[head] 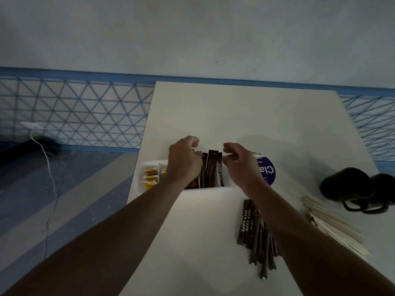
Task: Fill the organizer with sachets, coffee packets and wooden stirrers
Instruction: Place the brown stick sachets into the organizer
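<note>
Dark City Cafe coffee sticks [210, 169] stand in the white organizer [213, 189]'s middle compartment, their tops pinched by the curled left hand [184, 165] and right hand [240, 167], with loose sticks [245, 221] lying nearer on the table [213, 114].

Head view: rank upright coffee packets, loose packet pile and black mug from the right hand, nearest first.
1. Upright coffee packets, in the organizer, at the right hand.
2. Loose packet pile, on the table under the forearm.
3. Black mug, far right.

Both forearms [128, 221] are bare to the wrist — the left hand [184, 162] and right hand [240, 165] likewise bare.
</note>
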A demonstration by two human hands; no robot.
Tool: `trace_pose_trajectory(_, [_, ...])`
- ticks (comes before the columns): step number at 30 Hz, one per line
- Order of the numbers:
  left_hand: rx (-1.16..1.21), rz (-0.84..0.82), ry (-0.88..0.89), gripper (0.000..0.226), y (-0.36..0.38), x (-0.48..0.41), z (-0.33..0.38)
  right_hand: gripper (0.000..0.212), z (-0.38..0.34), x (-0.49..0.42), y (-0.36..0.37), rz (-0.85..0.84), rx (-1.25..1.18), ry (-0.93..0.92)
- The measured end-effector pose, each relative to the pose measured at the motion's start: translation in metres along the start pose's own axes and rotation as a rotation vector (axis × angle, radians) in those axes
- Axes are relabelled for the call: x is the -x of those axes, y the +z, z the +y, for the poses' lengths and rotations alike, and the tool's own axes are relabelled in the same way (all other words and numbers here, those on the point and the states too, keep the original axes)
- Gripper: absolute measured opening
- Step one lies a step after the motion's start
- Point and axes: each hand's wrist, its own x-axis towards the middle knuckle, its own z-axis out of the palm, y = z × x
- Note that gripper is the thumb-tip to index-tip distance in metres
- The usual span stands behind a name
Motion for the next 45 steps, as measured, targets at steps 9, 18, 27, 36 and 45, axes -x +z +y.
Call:
trace_pose_trajectory(9, [-0.224,-0.236,-0.050,0.042,-0.005,-0.017,-0.012,0.023,0.002,-0.003,0.009,0.006,0.320,0.037])
trace_pose_trajectory(18, [-0.224,-0.254,-0.045,0.031,-0.003,-0.022,-0.012,0.013,0.003,-0.004,0.018,0.030,0.313,0.040])
trace_pose_trajectory(27, [-0.268,-0.284,0.037,0.030,-0.003,-0.022,-0.008,0.014,-0.036,-0.006,0.001,0.141,0.187,-0.067])
trace_pose_trajectory(36, [-0.330,-0.341,0.102,0.029,-0.002,-0.021,-0.003,0.037,-0.023,0.004,0.023,0.032,0.231,-0.037])
trace_pose_trajectory(45, [-0.302,-0.325,0.103,0.033,0.000,-0.020,-0.006,0.044,-0.014,0.003,0.027,0.031,0.244,0.003])
